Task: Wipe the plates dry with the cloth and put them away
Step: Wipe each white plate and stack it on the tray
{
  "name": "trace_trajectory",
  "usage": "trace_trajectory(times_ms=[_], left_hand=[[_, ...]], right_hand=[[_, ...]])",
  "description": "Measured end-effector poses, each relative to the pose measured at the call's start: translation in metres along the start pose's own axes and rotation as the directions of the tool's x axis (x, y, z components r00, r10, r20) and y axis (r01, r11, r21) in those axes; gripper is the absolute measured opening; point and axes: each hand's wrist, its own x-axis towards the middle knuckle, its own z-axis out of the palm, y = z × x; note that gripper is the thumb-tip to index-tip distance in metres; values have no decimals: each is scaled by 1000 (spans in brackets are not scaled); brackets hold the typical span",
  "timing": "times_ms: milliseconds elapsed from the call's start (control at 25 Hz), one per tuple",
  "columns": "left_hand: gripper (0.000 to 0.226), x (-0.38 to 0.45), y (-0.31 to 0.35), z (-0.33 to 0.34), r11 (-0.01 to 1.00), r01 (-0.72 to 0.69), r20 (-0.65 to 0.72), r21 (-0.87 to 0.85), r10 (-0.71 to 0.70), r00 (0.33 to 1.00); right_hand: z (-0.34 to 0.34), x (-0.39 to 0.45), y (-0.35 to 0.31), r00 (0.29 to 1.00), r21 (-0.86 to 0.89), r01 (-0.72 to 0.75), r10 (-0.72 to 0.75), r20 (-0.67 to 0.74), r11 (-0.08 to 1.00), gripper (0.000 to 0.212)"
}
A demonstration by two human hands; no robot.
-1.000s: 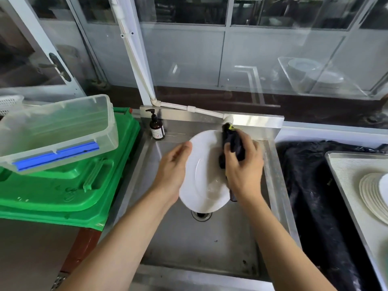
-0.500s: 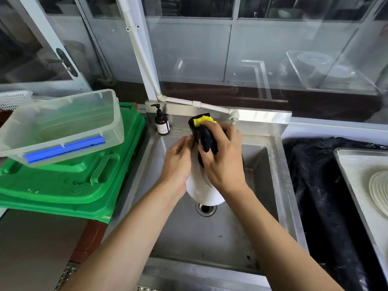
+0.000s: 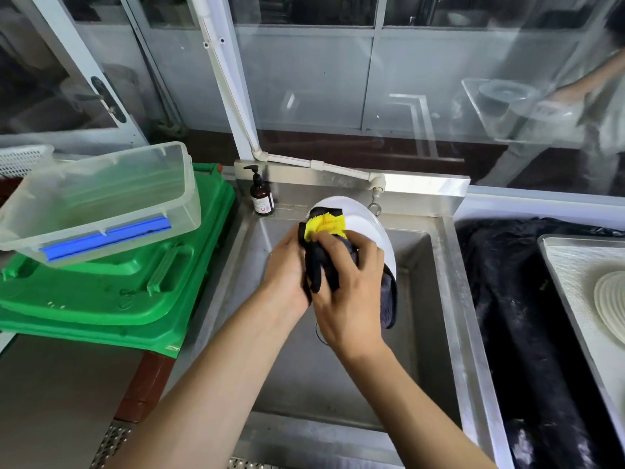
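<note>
Over the steel sink I hold a white plate tilted on edge. My left hand grips its left rim. My right hand presses a dark cloth with a yellow patch against the plate's face, and part of the cloth hangs down behind the plate's right side. Most of the plate is hidden by my hands and the cloth. A stack of white plates lies on a grey tray at the far right.
A brown pump bottle stands at the sink's back left corner. A clear plastic tub sits on stacked green lids to the left. Black plastic sheeting lies between sink and tray. A white pipe with a tap runs behind.
The plate has turned and shifted right so more of its white rim shows. My right hand with the cloth has slid down and across its face.
</note>
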Motion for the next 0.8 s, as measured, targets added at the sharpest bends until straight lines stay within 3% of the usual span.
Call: trace_trajectory(times_ms=[120,200,280,360,480,600,680,800], left_hand=[[33,2,3,-4,986,-27,-137,163,50,989],[38,0,4,-4,985,-45,-197,168,79,977],[36,0,9,-4,989,-106,-188,107,125,974],[36,-3,12,-4,981,-147,-134,124,163,978],[39,-8,13,-12,971,-146,-63,190,161,985],[38,-9,5,-23,962,-127,-6,241,132,991],[34,-11,-3,-26,957,-111,-8,269,117,993],[25,-12,-14,-22,958,-131,-14,256,139,990]], right_hand=[[-5,-22,15,987,-61,153,-156,-32,986,35],[-9,-39,29,979,-68,200,-203,-35,977,31],[-15,-50,43,994,11,87,-86,-67,996,33],[-22,-46,53,981,135,-130,147,-126,982,37],[-34,-12,68,887,237,-377,423,-185,895,30],[-53,33,79,827,267,-485,536,-169,833,16],[-61,52,74,871,218,-435,469,-144,874,21],[-57,61,42,994,137,-95,100,-36,986,42]])
